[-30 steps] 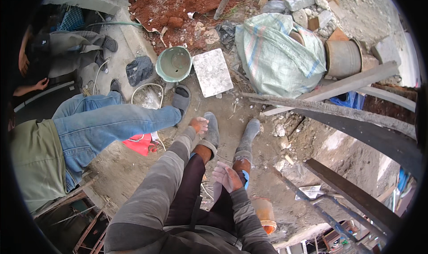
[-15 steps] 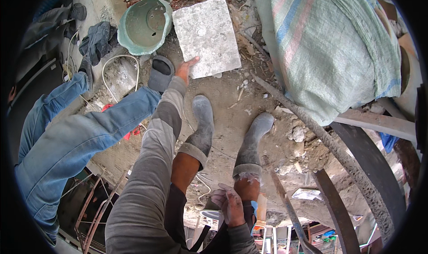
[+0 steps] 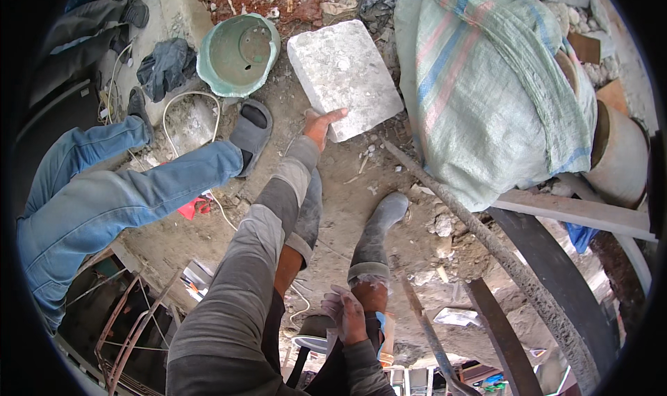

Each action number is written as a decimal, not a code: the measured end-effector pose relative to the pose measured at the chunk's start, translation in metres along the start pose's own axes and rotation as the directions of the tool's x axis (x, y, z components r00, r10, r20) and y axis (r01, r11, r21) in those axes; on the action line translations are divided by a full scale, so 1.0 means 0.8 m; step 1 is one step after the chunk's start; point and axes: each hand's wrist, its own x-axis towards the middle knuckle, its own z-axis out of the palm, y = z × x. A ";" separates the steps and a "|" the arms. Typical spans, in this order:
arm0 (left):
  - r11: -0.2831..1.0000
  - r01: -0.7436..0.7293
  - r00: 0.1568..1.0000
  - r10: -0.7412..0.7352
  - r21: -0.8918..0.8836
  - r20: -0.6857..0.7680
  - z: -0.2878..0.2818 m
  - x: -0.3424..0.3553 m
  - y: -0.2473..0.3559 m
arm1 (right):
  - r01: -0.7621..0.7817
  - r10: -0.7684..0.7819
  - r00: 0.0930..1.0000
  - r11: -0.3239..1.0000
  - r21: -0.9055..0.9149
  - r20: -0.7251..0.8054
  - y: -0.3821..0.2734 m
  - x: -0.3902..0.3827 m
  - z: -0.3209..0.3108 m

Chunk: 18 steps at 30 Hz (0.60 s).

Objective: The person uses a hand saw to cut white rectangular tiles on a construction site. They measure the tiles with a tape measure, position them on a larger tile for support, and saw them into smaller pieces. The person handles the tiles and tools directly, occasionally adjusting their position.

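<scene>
A whitish-grey stone block [image 3: 347, 69], flat and roughly rectangular, stands beyond my feet with one corner pointing towards me. My left hand [image 3: 322, 126] grips its near left edge, thumb stretched across the top face and the other fingers hidden underneath or behind. Close to my right knee, my right hand [image 3: 347, 317] hangs with loosely bent fingers, some of them apart, and nothing shows in it. My right rubber boot [image 3: 379, 229] is planted on the dirt; the left boot is largely behind my left forearm.
A broken-rimmed green bucket [image 3: 240, 55] sits left of the block. A woven sack [image 3: 486, 97] bulges on the right, beside a long rough bar [image 3: 486, 236] and metal strips. At left, another person's jeans-clad leg [image 3: 139, 194] and sandal [image 3: 251, 135] reach in near a cable [image 3: 167, 118].
The block has shifted right and turned clockwise, with my left hand still on its edge. The other person's sandal shows more fully. My right hand stays near my knee.
</scene>
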 end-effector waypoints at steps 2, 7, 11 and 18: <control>0.996 0.014 1.000 -0.015 0.093 0.016 0.015 -0.001 0.014 | 0.011 -0.011 1.000 1.000 -0.023 -0.009 0.005 0.007 -0.011; 0.702 0.148 0.948 0.099 0.697 -0.301 0.068 -0.054 0.097 | 0.045 -0.043 0.999 0.997 -0.061 0.031 0.005 -0.008 -0.025; 0.154 0.143 0.963 0.207 0.978 -0.173 0.063 -0.140 0.185 | 0.151 -0.150 0.980 0.989 0.001 0.128 -0.017 -0.046 -0.044; -0.047 0.062 0.985 0.166 0.997 -0.053 -0.098 -0.429 0.204 | 0.300 -0.279 0.954 0.868 -0.395 0.112 -0.140 -0.154 -0.081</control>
